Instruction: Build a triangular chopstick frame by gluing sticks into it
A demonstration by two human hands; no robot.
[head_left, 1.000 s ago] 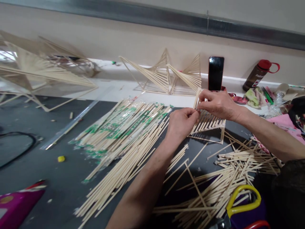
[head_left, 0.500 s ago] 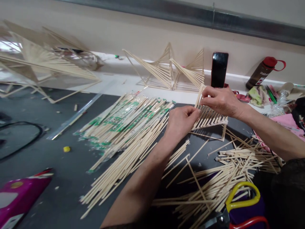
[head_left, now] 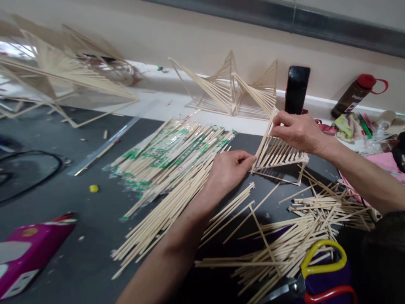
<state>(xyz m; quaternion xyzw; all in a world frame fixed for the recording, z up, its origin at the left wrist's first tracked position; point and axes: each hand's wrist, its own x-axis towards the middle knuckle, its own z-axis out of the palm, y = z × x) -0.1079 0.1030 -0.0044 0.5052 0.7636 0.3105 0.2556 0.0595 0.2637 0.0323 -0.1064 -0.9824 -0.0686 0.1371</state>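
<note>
A small frame of wooden sticks stands on the dark table right of centre. My right hand is closed on its upper left corner, fingers pinched round the top stick. My left hand hovers just left of the frame's lower corner, its fingers curled loosely and apart from the sticks; nothing shows in it. Under and left of that hand lies a long pile of loose sticks and green-printed wrapped chopsticks.
More loose sticks are heaped at the front right, by a yellow-handled tool. Finished stick structures stand by the wall, with a phone and a bottle. A magenta box lies front left.
My left hand has let go of the frame's corner and drawn back to the left and down. My right hand has stayed on the frame's top. The view shifted slightly.
</note>
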